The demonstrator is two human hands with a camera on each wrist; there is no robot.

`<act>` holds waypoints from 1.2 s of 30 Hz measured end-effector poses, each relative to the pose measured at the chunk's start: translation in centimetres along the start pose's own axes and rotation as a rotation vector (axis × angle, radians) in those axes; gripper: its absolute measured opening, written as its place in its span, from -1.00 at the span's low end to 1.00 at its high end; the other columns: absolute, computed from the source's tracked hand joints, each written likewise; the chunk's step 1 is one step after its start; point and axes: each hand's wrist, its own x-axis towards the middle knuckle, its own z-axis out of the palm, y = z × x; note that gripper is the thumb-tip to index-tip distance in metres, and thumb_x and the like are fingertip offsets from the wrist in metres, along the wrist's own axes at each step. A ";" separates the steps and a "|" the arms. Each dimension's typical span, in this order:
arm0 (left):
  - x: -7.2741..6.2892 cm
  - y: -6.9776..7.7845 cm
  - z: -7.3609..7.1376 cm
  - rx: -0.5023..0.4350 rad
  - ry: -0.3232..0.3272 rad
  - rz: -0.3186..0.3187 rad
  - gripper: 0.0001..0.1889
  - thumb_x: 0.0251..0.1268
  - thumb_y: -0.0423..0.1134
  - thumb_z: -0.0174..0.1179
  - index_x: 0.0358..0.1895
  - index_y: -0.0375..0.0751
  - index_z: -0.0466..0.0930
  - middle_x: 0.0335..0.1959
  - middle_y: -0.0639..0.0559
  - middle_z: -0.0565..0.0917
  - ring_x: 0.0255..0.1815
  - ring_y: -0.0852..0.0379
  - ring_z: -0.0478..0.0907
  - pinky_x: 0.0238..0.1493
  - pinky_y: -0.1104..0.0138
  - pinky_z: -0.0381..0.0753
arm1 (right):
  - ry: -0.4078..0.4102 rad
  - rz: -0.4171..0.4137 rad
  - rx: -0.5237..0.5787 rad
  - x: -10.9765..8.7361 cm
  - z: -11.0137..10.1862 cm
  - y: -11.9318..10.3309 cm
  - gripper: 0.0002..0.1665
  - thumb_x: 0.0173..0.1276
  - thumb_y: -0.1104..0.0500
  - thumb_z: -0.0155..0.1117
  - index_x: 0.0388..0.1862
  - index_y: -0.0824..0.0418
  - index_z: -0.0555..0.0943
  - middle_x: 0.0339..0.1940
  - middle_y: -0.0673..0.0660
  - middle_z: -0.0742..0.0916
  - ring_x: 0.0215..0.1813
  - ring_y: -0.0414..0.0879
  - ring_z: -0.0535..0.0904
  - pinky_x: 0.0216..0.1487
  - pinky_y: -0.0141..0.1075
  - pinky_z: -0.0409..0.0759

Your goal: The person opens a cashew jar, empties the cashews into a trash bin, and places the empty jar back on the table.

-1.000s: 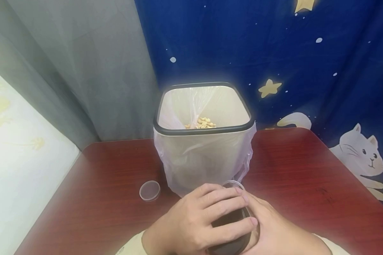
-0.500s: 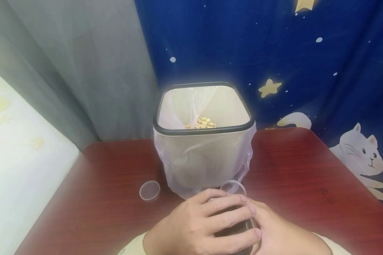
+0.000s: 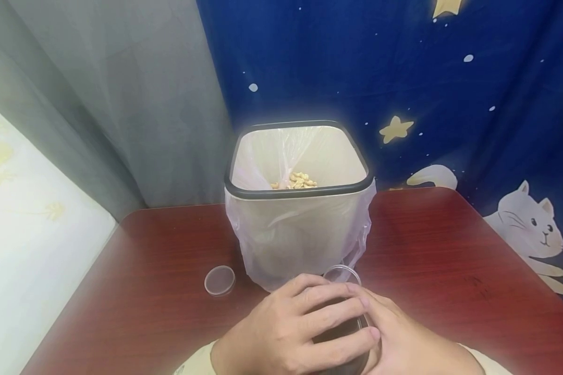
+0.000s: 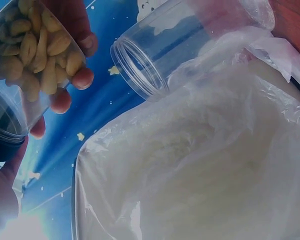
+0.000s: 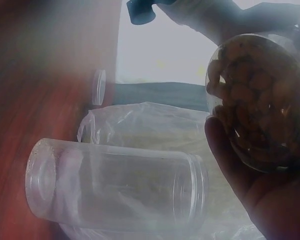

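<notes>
My left hand [image 3: 286,323] curls over the dark lid [image 4: 4,132] of a clear jar of nuts [image 4: 37,55], fingers spread across its top. From the other side, my right hand [image 3: 403,328] grips the jar's body, its thumb [image 5: 225,150] lying along the wall in the right wrist view. Pale, curved nuts show through the plastic in the left wrist view. In the head view the two hands cover most of this jar. Just beyond them stands a second clear jar [image 5: 120,185], uncapped and with nothing in it.
Behind the hands, a black-rimmed bin [image 3: 300,194] lined with a thin plastic bag holds unshelled peanuts [image 3: 302,180]. A round clear lid [image 3: 219,280] lies left of it on the red-brown table [image 3: 169,245]. Curtains [image 3: 309,57] hang at the back.
My left fingers slide slightly right and nearer over the lid, then shift a little back left. The right hand stays nearly in place, and the bin and clear lid are unmoved.
</notes>
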 end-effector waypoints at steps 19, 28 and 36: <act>0.0 -0.3 -0.3 -0.054 -0.013 -0.094 -0.45 0.36 0.24 0.07 0.10 -0.12 0.68 0.04 -0.12 0.71 0.12 -0.05 0.64 0.12 0.22 0.60 | 0.096 0.088 0.048 0.2 0.5 -0.5 0.28 -0.19 -0.26 0.68 0.49 0.06 0.29 0.30 -0.13 0.58 0.19 -0.30 0.57 0.25 -0.57 0.45; -0.1 -0.2 -0.1 -0.050 0.024 -0.173 -0.44 0.31 0.19 0.12 0.10 -0.20 0.68 0.05 -0.18 0.70 0.11 -0.08 0.63 0.12 0.21 0.61 | 0.160 0.024 -0.002 0.1 0.7 0.2 0.31 -0.23 -0.18 0.71 0.48 0.21 0.30 0.33 0.01 0.58 0.25 -0.23 0.55 0.35 -0.58 0.34; -0.2 -0.2 0.0 -0.045 0.027 -0.191 -0.42 0.29 0.20 0.11 0.11 -0.20 0.67 0.07 -0.18 0.69 0.14 -0.09 0.61 0.12 0.22 0.60 | 0.176 0.018 0.025 0.2 0.8 0.2 0.28 -0.25 -0.13 0.73 0.47 0.19 0.32 0.32 -0.01 0.58 0.22 -0.26 0.56 0.32 -0.59 0.37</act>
